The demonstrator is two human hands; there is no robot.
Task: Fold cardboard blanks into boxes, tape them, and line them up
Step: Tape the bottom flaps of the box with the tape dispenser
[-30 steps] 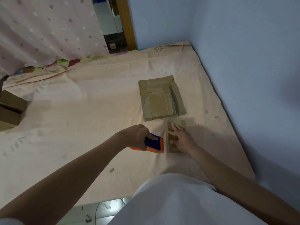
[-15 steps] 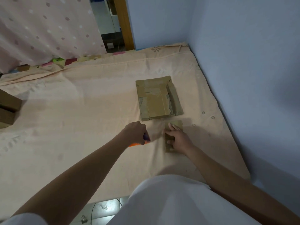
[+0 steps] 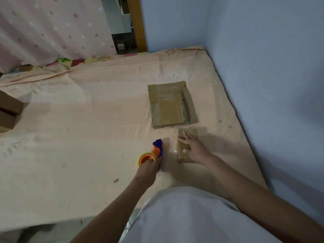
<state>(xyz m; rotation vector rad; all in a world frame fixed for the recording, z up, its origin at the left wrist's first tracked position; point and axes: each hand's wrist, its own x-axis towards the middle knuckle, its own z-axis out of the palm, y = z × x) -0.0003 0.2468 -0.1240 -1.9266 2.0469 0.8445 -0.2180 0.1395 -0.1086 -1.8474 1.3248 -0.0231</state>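
On peach bedsheet (image 3: 87,137), near the blue wall (image 3: 263,67): small folded cardboard box (image 3: 188,133), lying flat at about 3 o'clock from the tape dispenser (image 3: 154,153). Pressed down by right hand (image 3: 194,146), fingers straight and spread across the box top, thumb out along the left edge, nothing gripped. Clear tape faintly visible along the box's left side, running onto the sheet; too thin to trace further.

Just beside, at 9 o'clock of the box: tape dispenser, orange body with a blue head and a yellow-green roll, resting on the sheet, blue end pointing toward 12 o'clock. Held from the near end by left hand (image 3: 149,170), fingers curled round the handle; exact finger placement hidden under the back of the hand.

At 12 o'clock from the small box, close but apart: stack of flat cardboard blanks (image 3: 171,104), taped and scuffed on top, lying flat on the sheet.

Far out at 9 o'clock, cut by the frame edge: finished boxes (image 3: 8,109), stacked, brown, only partly in view.

At 6 o'clock from the dispenser: small scrap (image 3: 116,180) on the sheet, kind unclear.

Up at 11 o'clock: pink dotted curtain (image 3: 52,28) hanging past the bed's far edge, wooden post (image 3: 137,23) beside it.
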